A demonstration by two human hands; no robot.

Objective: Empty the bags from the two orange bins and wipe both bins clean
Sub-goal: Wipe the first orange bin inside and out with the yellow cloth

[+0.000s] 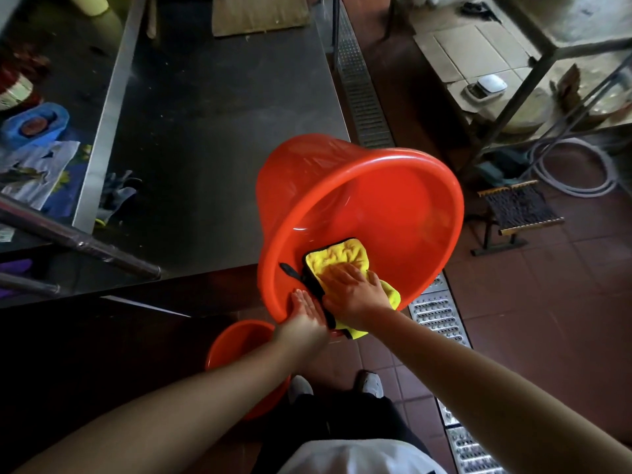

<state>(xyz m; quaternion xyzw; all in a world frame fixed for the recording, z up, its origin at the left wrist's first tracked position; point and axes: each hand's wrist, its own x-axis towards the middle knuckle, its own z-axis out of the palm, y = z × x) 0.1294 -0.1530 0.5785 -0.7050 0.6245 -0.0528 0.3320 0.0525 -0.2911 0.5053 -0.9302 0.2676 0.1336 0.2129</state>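
An orange bin (pixel 386 200) is tilted toward me at the corner of the steel table, its open mouth facing me and its inside bare. My left hand (pixel 306 311) holds its near rim from below, thumb over the edge. A yellow cloth with a black border (pixel 345 256) lies over the near inner wall and rim. My right hand (pixel 352 290) presses flat on that cloth, fingers straight. A second orange bin (pixel 236 340) stands on the floor below, partly hidden by my left forearm.
The steel table (pixel 212 138) fills the left and centre. Gloves (pixel 114 196), a blue bag and clutter lie on its left side. A metal floor drain grate (pixel 437 313) runs along the tiled floor. A small stool (pixel 519 210) and a coiled hose stand at the right.
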